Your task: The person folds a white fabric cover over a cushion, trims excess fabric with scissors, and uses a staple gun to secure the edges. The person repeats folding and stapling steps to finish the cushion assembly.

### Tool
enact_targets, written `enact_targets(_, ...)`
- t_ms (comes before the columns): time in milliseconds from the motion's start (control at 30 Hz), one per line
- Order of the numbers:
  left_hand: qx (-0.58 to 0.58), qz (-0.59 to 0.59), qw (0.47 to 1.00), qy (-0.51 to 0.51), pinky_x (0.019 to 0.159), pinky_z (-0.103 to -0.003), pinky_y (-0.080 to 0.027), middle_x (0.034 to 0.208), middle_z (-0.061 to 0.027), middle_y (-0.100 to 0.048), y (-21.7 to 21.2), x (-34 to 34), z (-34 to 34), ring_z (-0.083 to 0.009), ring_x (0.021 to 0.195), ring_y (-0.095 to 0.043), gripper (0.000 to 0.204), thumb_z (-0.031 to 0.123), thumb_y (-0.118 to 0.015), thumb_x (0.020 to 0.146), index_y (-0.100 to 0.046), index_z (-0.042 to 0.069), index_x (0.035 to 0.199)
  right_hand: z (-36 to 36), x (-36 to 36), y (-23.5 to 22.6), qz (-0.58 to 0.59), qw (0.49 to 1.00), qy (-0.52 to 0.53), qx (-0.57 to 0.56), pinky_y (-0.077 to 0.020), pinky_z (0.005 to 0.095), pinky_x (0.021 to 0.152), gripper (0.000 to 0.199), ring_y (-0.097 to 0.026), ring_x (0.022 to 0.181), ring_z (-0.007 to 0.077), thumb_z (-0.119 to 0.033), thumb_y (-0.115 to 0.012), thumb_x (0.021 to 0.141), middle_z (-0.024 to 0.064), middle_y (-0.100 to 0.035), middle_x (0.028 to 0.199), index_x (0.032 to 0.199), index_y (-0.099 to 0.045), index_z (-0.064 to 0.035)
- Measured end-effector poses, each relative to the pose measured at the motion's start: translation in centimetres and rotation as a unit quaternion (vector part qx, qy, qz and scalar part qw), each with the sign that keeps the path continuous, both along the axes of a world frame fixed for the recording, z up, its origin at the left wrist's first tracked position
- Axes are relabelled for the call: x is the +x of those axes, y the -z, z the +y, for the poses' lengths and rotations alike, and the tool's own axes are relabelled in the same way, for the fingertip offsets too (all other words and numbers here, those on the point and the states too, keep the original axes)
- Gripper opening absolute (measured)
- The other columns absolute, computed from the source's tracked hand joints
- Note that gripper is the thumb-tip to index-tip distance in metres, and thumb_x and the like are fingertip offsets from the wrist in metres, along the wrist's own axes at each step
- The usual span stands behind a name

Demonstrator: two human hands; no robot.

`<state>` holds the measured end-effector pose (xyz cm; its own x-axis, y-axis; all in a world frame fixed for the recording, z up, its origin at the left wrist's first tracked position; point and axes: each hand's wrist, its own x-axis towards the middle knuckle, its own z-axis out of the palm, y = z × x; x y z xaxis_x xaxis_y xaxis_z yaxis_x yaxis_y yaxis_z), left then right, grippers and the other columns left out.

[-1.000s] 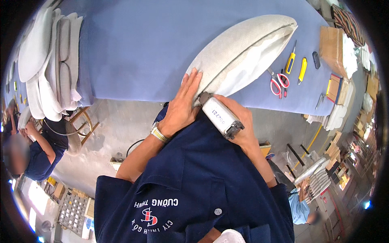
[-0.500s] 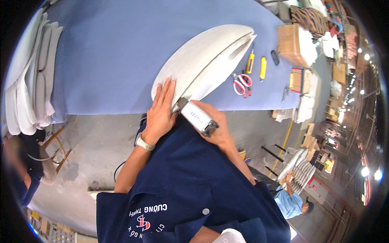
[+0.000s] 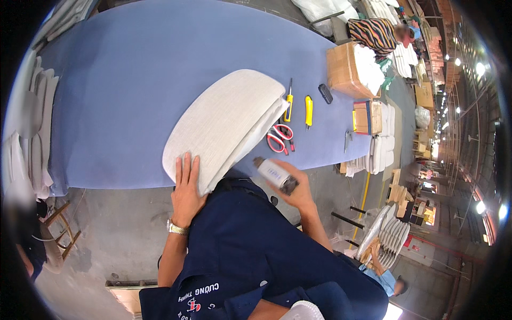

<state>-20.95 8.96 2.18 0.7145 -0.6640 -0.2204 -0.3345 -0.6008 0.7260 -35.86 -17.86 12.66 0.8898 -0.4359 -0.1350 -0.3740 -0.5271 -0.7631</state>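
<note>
A pale grey fabric-covered curved seat pad (image 3: 224,125) is pressed under the flat, open-fingered left hand (image 3: 186,186); a white handheld tool (image 3: 274,175) is gripped by the right hand (image 3: 296,189) just beside it.

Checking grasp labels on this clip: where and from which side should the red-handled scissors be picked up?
Take the red-handled scissors by the red handle loops, coming from above at the table's near edge. They lie flat, loops toward the person, clear of the cushion.

Open blue table (image 3: 133,96) is lying free across the upper left of the frame. Right of the pale cushion (image 3: 224,125), scissors (image 3: 278,140), two yellow tools (image 3: 298,106) and cardboard boxes (image 3: 344,69) are crowding the passage; stacked panels (image 3: 32,128) are lining the left edge.
</note>
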Motion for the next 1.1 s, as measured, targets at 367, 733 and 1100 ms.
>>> enact_targets(367,0.040,-0.043,0.996,-0.071,0.122,-0.058,-0.030,0.175,-0.0146,-0.015,4.4,-5.8,-3.8,-0.0446,0.160,-0.006,0.107,0.031,-0.087,0.076,-0.031,0.014,0.165,-27.3,-8.9,17.7,0.091,0.930,0.292,-0.202,-0.0475,0.0485,0.105,0.068,-0.058,0.121,0.0470,-0.021,-0.084,0.081,0.0274,-0.062,0.130,0.139,-0.057,0.0014)
enact_targets(733,-0.019,-0.027,0.887,-0.460,0.105,-0.044,-0.051,0.158,-0.0213,-0.046,6.4,-8.0,-4.5,-0.0362,0.141,-0.050,0.061,0.031,-0.069,0.100,-0.051,0.004,0.151,-25.6,4.2,13.3,0.085,0.956,0.205,-0.193,-0.0524,0.0467,0.095,0.040,-0.066,0.109,0.0369,-0.026,-0.076,0.089,0.0180,-0.069,0.117,0.123,-0.069,-0.0061)
enact_targets(1100,-0.262,0.302,0.613,-0.681,0.093,-0.046,-0.051,0.130,-0.0089,-0.061,8.0,-10.3,-7.0,-0.0226,0.118,-0.057,0.053,0.042,-0.065,0.103,-0.057,0.003,0.137,-22.0,24.2,20.5,0.062,0.992,-0.078,-0.074,-0.0512,0.0455,0.097,0.053,-0.067,0.110,0.0359,-0.046,-0.072,0.093,0.0223,-0.070,0.119,0.119,-0.070,-0.0005)
